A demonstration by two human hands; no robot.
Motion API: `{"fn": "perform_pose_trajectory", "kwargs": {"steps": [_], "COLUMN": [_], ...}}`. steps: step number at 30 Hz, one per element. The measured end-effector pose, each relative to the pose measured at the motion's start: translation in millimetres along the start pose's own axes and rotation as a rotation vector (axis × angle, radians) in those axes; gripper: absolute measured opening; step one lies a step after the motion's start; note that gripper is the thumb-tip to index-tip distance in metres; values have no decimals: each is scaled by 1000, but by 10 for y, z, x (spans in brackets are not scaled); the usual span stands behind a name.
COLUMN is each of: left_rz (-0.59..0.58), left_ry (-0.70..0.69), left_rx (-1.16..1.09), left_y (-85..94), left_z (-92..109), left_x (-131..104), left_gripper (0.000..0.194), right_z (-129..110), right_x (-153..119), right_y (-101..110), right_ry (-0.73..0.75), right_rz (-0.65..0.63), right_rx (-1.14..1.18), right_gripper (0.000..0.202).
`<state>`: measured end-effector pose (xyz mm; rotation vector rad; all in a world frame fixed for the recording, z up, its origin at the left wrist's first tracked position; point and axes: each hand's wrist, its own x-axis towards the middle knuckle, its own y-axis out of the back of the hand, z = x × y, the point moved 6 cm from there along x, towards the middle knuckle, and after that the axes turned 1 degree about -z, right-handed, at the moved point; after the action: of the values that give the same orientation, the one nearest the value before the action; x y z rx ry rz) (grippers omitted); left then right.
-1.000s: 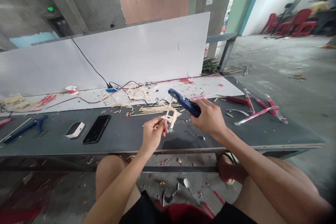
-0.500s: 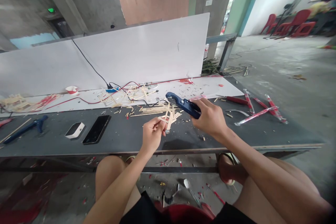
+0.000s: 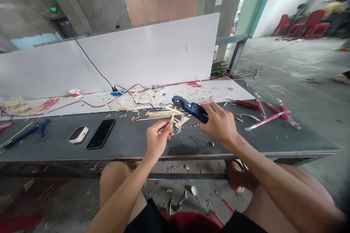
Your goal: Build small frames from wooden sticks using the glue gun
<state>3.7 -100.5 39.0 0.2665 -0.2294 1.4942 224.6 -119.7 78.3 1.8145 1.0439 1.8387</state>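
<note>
Between thumb and fingers, my left hand (image 3: 160, 136) pinches a small frame of thin wooden sticks (image 3: 178, 118) above the dark table. My right hand (image 3: 220, 122) is wrapped round the handles of a dark blue cutting tool, like pruning shears (image 3: 190, 108). Its curved jaws point left, at the upper side of the stick frame; whether they touch a stick I cannot tell. Beneath and behind the frame lie several loose wooden sticks (image 3: 153, 115) and cut bits.
A black phone (image 3: 101, 134) and a small white box (image 3: 78, 134) lie left, beside a blue tool (image 3: 27, 134). Red plastic-wrapped strips (image 3: 269, 120) and a red-handled tool (image 3: 247, 104) are at right. A white board (image 3: 123, 62) stands behind, with cables in front.
My left hand has shifted slightly left and turned the stick frame, so its sticks now stretch up and left below the jaws. My right hand with the shears has barely moved.
</note>
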Motion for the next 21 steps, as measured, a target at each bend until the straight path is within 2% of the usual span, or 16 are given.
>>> {"fn": "perform_pose_trajectory", "kwargs": {"steps": [14, 21], "left_rz": [-1, 9], "left_ry": [8, 15], "left_rx": [31, 42], "left_y": [-7, 23], "left_z": [32, -20], "left_x": [-12, 5], "left_gripper": [33, 34], "right_z": [-36, -79], "right_x": [-4, 1], "right_y": [-59, -166], "right_ry": [-14, -46], "right_rz": [-25, -114], "right_rx": [-116, -160], "right_gripper": [38, 35]}}
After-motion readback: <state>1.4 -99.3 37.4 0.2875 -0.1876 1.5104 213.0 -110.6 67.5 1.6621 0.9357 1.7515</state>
